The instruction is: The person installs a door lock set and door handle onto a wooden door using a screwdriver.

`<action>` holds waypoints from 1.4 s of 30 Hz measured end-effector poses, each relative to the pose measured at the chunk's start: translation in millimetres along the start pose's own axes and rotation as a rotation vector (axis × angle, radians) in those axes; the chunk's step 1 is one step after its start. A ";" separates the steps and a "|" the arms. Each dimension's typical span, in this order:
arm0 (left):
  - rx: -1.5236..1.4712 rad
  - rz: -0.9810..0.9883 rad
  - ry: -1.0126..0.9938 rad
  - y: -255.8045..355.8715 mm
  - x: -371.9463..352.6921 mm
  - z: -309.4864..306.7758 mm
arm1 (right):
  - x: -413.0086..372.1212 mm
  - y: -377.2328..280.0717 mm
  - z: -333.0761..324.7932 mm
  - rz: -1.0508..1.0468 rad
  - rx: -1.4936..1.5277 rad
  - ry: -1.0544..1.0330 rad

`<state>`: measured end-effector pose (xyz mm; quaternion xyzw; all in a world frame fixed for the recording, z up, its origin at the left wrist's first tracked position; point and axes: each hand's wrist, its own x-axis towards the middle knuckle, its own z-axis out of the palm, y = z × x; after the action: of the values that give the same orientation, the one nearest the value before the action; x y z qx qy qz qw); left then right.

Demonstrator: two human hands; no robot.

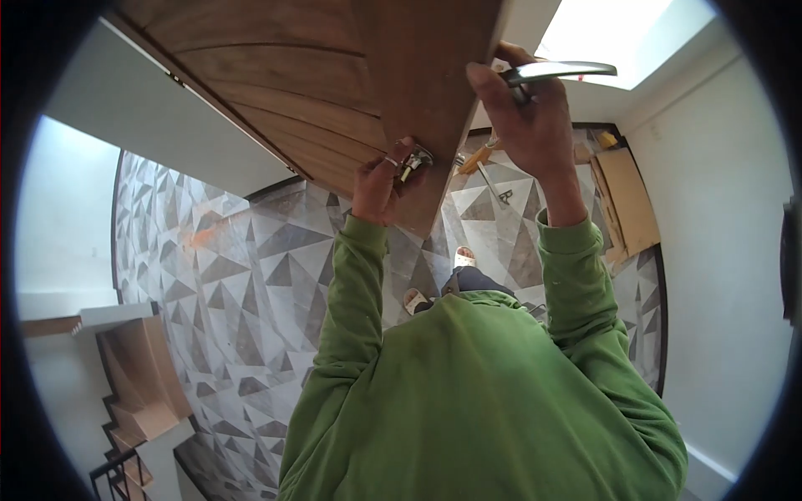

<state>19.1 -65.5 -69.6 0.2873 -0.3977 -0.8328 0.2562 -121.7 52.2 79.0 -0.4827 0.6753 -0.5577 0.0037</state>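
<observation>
A brown wooden door (424, 67) stands on edge in front of me, with a grooved panel on its left face. My right hand (535, 121) is closed around a shiny lever door handle (576, 70) at the door's right edge, its lever pointing right. On the door's left face, my left hand (380, 184) is closed on a small shiny metal door fitting (418, 159) with a pale stub sticking out of it. Its fingers partly hide the fitting, which lies close against the wood.
On the patterned tile floor (259, 292) beyond the door lies a long metal piece (494, 182) beside an orange-brown object (476, 159). Flat cardboard (628, 200) leans by the right wall. Wooden stairs (146, 376) lie at the lower left, near a white wall (192, 125).
</observation>
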 end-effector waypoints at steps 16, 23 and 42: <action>-0.029 -0.167 -0.050 -4.4 2.2 -6.8 | -3.5 16.7 9.6 -0.109 0.064 0.109; -0.067 -0.132 -0.072 -5.6 -0.6 -3.7 | -4.1 18.1 8.4 -0.083 0.098 0.075; 0.028 -0.087 -0.039 1.9 -3.3 -2.5 | 0.1 9.7 8.8 0.008 0.118 -0.023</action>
<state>23.4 -65.7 -68.5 0.2915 -0.4012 -0.8430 0.2081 -123.3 44.7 68.4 -0.4855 0.6430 -0.5908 0.0422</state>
